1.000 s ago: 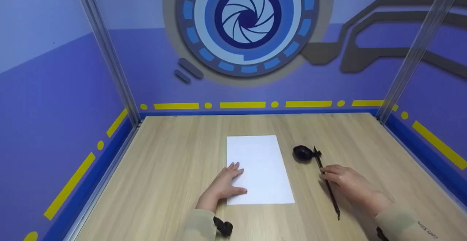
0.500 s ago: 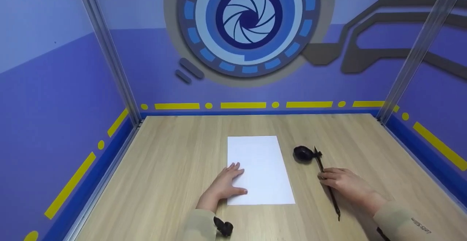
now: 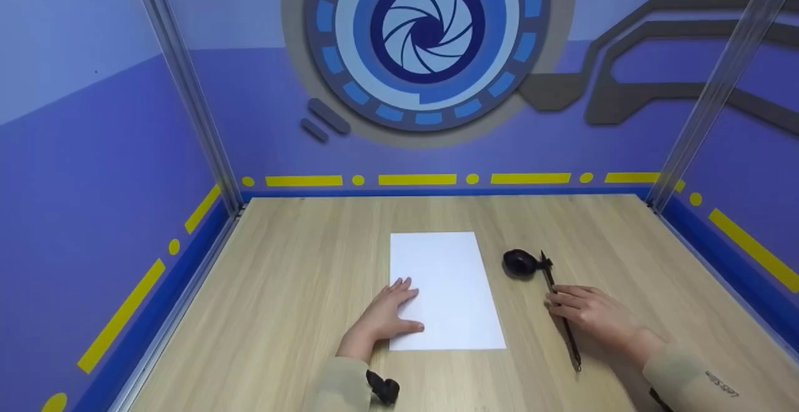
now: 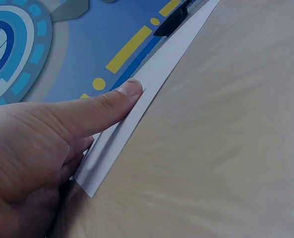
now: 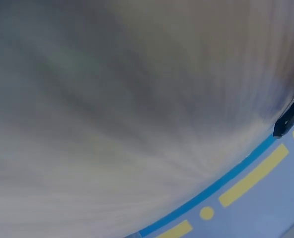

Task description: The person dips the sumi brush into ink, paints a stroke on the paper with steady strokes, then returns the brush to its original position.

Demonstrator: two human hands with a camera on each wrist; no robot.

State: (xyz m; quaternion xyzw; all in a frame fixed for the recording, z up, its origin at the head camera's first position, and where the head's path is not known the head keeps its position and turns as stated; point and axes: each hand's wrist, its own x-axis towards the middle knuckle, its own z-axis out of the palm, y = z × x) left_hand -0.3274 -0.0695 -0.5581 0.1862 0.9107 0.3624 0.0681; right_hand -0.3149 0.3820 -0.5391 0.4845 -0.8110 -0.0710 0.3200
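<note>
Brush: the long dark brush (image 3: 560, 315) lies on the wooden table (image 3: 299, 287), right of the paper, its tip at the ink dish.
Right hand: the right hand (image 3: 590, 313) rests over the brush shaft, fingers curling onto it.
Left hand: the left hand (image 3: 388, 312) lies flat, fingers straight, pressing the white paper (image 3: 444, 287) at its left edge.
Ink dish: the small black ink dish (image 3: 518, 263) stands near the paper.

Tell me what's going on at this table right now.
A person sits at a wooden table with a blank white sheet of paper in front of them. The left hand lies flat on the sheet's left edge, thumb pressing near its lower corner. The right hand rests on a dark brush that lies on the table to the right of the sheet, fingers over its shaft. The brush's far end lies against a small black ink dish. Nothing is written on the sheet.
</note>
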